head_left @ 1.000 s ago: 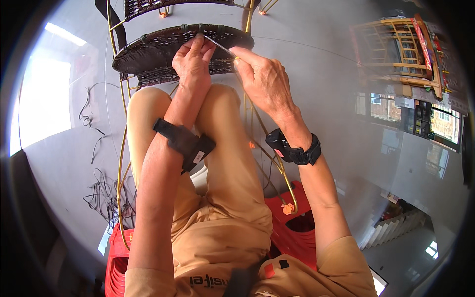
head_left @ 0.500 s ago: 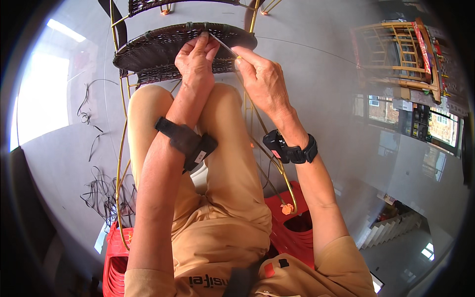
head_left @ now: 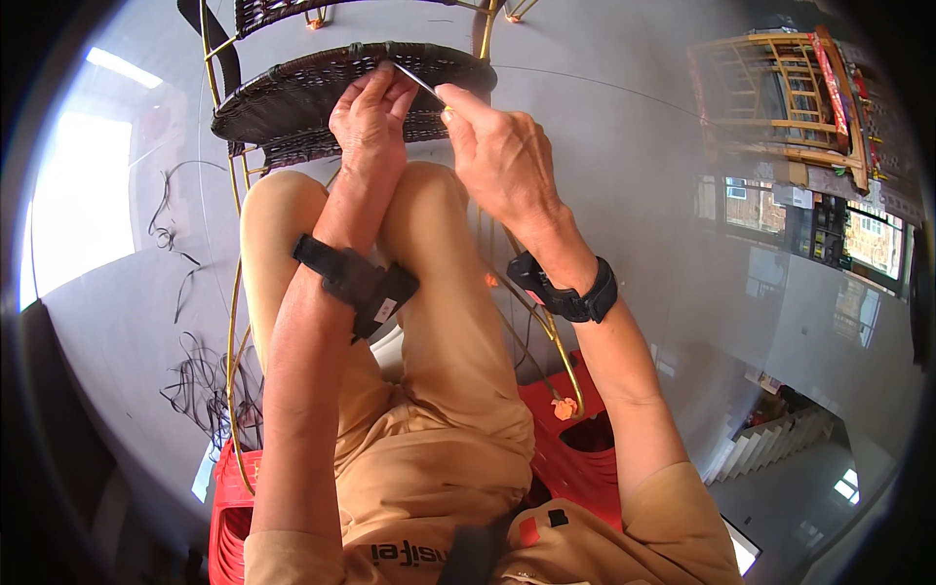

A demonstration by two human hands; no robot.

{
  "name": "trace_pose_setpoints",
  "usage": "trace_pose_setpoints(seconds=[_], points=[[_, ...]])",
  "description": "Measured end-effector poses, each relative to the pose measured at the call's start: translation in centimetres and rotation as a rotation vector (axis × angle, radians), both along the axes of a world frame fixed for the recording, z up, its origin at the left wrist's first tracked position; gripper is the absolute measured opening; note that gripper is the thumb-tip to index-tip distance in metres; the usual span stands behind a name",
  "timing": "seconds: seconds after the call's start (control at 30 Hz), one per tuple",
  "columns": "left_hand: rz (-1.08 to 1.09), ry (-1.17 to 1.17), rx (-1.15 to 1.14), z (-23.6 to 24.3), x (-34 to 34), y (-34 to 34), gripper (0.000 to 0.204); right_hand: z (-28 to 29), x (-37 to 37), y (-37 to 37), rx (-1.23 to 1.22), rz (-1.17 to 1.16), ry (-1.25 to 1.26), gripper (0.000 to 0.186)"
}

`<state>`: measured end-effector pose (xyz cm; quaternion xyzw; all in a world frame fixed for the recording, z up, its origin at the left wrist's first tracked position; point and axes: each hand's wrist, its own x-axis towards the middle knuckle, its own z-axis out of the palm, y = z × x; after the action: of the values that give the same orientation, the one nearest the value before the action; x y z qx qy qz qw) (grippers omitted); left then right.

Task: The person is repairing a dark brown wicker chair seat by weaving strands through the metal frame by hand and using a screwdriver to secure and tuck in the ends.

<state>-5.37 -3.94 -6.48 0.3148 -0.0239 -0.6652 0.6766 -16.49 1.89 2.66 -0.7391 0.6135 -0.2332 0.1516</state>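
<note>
A dark brown woven panel (head_left: 283, 102) of a chair with a thin gold metal frame (head_left: 235, 361) lies beyond my knees. At its near rim my left hand (head_left: 370, 127) is closed, thumb and fingertips pinched together against the weave; whatever they pinch is too small to make out. My right hand (head_left: 507, 161) grips a screwdriver (head_left: 417, 80) with a thin metal shaft, its yellow handle mostly hidden in the fist. The shaft slants up and left, its tip at the rim beside my left fingertips.
Another woven part (head_left: 351, 12) of the chair shows at the top edge. Loose dark strands (head_left: 210, 390) lie tangled on the floor at left. Red plastic stools (head_left: 565, 458) are beneath me. Wooden frames (head_left: 780, 97) stand at the far right.
Both hands and the woven panel have shifted slightly left in the view. The grip on the screwdriver and the left-hand pinch look the same.
</note>
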Motion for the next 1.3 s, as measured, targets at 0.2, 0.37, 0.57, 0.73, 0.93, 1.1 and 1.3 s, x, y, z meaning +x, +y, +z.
trace_pose_setpoints(seconds=[0.2, 0.37, 0.57, 0.73, 0.93, 1.1, 1.3], points=[[-0.010, -0.105, 0.053, 1.0, -0.4, 0.2, 0.011, 0.4, -0.2, 0.5, -0.027, -0.026, -0.044, 0.014], [0.007, -0.109, 0.050, 0.5, -0.6, 0.1, 0.010, 0.2, 0.3, 0.2, -0.037, -0.018, -0.043, 0.016], [0.037, -0.122, 0.065, 0.7, -0.7, 0.1, 0.009, 0.4, 0.8, -0.1, -0.091, -0.021, -0.008, 0.010], [0.029, -0.079, -0.005, 0.3, -0.4, 0.1, 0.008, 1.6, 1.0, -0.9, -0.012, -0.044, 0.073, 0.014], [0.036, -0.116, 0.034, 0.2, -0.2, -0.6, 0.006, 1.0, -0.6, -2.2, -0.027, 0.012, 0.012, 0.009], [0.001, -0.159, 0.076, 0.5, -0.2, -0.4, 0.013, 0.8, -0.8, -0.5, -0.021, -0.028, -0.046, 0.010], [-0.008, -0.011, 0.032, -0.5, 0.2, -0.8, 0.007, 0.7, -0.2, -0.6, -0.102, -0.011, -0.010, 0.009]])
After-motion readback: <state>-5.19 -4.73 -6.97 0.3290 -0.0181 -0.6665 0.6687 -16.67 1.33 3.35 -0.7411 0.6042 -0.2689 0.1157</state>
